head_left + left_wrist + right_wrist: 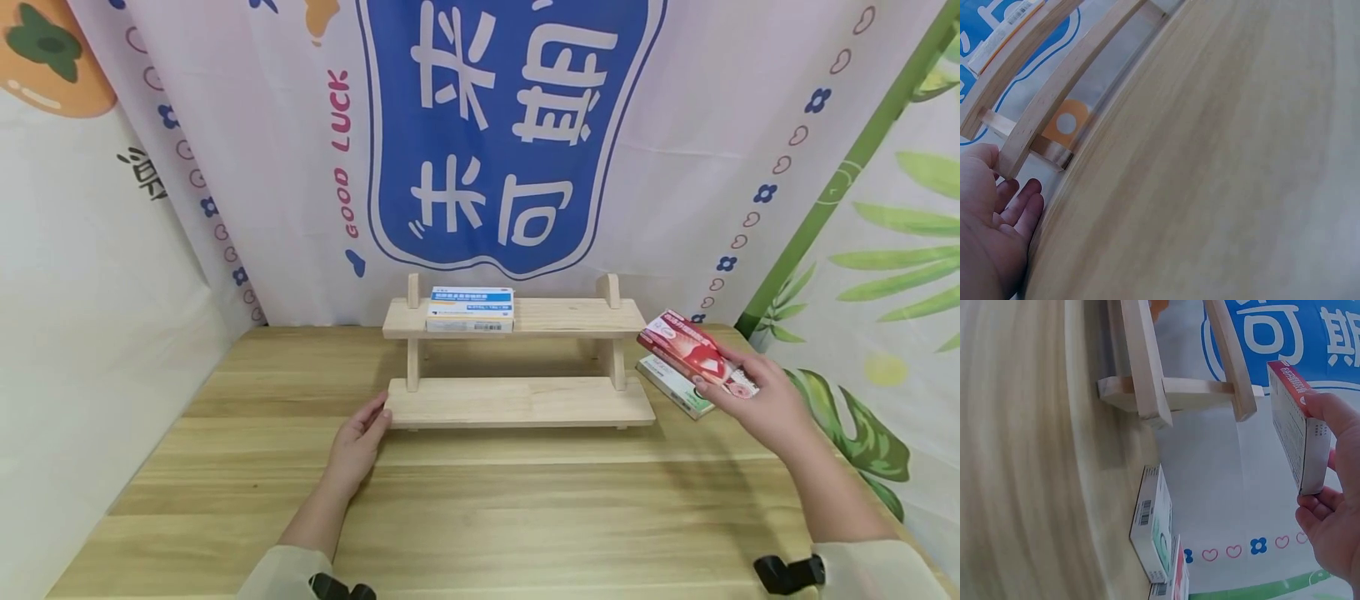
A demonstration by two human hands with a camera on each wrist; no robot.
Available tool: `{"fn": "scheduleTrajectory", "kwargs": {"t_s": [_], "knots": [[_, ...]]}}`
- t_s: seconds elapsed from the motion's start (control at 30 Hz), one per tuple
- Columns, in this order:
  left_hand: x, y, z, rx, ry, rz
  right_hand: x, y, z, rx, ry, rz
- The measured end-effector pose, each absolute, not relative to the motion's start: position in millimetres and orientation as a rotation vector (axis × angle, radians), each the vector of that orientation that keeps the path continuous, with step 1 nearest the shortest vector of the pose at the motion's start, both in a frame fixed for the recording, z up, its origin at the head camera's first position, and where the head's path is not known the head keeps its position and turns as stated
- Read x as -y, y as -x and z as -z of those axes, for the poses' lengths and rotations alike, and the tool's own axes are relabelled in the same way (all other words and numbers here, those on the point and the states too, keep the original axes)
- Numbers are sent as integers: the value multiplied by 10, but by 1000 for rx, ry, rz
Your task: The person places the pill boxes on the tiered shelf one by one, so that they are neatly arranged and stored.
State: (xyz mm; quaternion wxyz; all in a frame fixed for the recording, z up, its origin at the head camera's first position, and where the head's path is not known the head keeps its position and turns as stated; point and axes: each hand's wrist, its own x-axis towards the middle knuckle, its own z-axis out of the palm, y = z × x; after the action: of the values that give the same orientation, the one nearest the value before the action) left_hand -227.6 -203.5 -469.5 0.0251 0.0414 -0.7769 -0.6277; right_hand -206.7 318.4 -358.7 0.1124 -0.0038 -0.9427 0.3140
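A two-tier wooden shelf [522,400] stands on the table. My left hand [356,446] holds the left end of its lower board, with the thumb [984,154] against the wood in the left wrist view. On the upper board, left of the middle, lies a blue and white medicine box [471,310]. My right hand [768,404] grips a red and white medicine box [686,346] in the air, right of the shelf. Below it a green and white box [673,385] lies on the table, partly hidden; the right wrist view shows another red and white box [1179,579] beside it.
The wooden table [480,508] reaches back to a printed cloth [300,167] hanging close behind the shelf. Cloth with a leaf print [900,275] hangs on the right, and more pale cloth [90,292] hangs on the left.
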Motion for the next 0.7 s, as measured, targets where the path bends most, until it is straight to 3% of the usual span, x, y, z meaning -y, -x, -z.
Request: {"fn": "scheduleTrajectory", "kwargs": {"t_s": [0.7], "knots": [[2032,2272,4695,2390,-140,1946,-2605,2555,3404,2822,-127,-1042]]}}
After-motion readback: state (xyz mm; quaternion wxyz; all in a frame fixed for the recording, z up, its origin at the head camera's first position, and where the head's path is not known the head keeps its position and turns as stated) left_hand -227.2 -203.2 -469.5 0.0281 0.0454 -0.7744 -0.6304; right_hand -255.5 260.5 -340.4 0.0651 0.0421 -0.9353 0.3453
